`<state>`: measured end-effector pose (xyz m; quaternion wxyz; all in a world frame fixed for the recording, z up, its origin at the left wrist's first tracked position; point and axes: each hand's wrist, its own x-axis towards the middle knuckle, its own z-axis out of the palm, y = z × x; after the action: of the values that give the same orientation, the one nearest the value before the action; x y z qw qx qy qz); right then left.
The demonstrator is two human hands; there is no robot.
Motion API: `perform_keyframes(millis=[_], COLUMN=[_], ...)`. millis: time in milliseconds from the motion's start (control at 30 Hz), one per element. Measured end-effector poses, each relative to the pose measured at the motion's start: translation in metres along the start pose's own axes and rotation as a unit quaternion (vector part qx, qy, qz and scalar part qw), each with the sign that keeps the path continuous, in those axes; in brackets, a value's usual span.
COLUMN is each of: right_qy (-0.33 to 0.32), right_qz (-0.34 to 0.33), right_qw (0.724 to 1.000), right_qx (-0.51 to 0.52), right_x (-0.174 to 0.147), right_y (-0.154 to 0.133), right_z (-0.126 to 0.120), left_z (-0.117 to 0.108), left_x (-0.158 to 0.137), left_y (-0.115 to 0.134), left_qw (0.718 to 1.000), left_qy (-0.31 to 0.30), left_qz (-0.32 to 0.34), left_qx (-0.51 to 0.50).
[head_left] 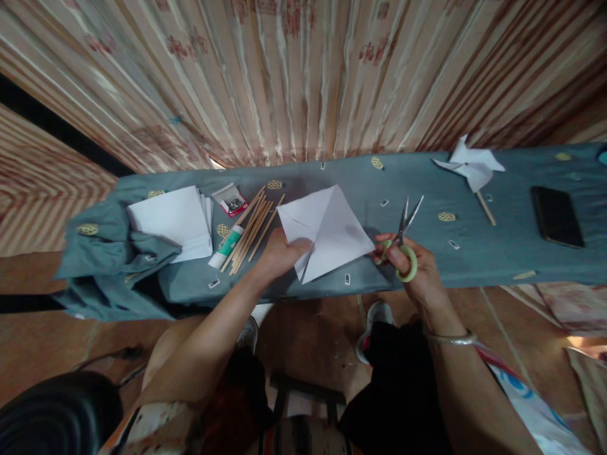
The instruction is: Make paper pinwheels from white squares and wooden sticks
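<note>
My left hand point(283, 254) pinches the left part of a white paper square point(334, 237), thumb on top. The sheet shows a crease through it and slits at its left and lower corners. My right hand point(417, 268) grips a pair of scissors point(404, 243) by pale green handles, the blades parted and pointing away from me. Its fingertips are close to the right corner of the paper; whether they touch it I cannot tell. Left of the paper lie several wooden sticks point(253, 234) and a glue stick point(226, 248) with a green label.
A stack of white paper point(165, 218) and a small open box of metal pins point(232, 201) lie at the left. A finished paper pinwheel point(472, 165) on a stick and a black phone point(557, 215) rest at the right. A pleated curtain point(303, 82) hangs behind the cloth-covered table point(497, 253).
</note>
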<state>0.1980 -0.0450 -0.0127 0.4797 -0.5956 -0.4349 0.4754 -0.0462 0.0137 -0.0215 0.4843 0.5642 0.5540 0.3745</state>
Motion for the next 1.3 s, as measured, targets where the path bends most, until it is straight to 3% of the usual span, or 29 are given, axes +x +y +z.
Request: perform_keyframes(millis=[167,333,467,567,667,767,900,1033,1167,1300], right_qy=[-0.026,-0.017,0.063,0.094,0.1,0.091,0.051,-0.049,-0.187,-0.284], right_qz=[0.04,0.085,0.065,0.045,0.034,0.036,0.031,0.031,0.055,0.093], right_qw=[0.999,0.994,0.982,0.973,0.975,0.978,0.99,0.997,0.98,0.954], right_qx=[-0.009,0.066,0.166,0.204,0.196,0.183,0.124,0.055,0.032,-0.012], right_x=[0.004,0.004,0.006,0.008,0.007,0.006,0.002,-0.009,-0.023,-0.032], right_y=[0.004,0.008,0.01,0.01,0.009,0.01,0.009,0.004,0.004,0.01], right_z=[0.006,0.012,0.021,0.03,0.039,0.048,0.054,0.051,0.042,0.039], left_z=[0.004,0.008,0.011,0.015,0.025,0.039,0.048,0.035,0.015,0.005], left_x=[-0.008,-0.012,-0.012,-0.015,-0.019,-0.022,-0.019,-0.006,0.005,0.007], left_y=[0.0,0.006,0.011,0.015,0.016,0.015,0.014,0.012,0.01,0.009], left_qw=[0.994,0.982,0.92,0.883,0.883,0.901,0.92,0.942,0.949,0.949], left_qy=[-0.099,-0.082,-0.095,-0.128,-0.111,-0.068,-0.019,0.045,0.102,0.114], left_qz=[-0.027,-0.109,-0.106,-0.114,-0.131,-0.143,-0.113,-0.038,0.021,0.049], left_qx=[0.029,-0.133,-0.365,-0.437,-0.438,-0.403,-0.375,-0.331,-0.299,-0.29])
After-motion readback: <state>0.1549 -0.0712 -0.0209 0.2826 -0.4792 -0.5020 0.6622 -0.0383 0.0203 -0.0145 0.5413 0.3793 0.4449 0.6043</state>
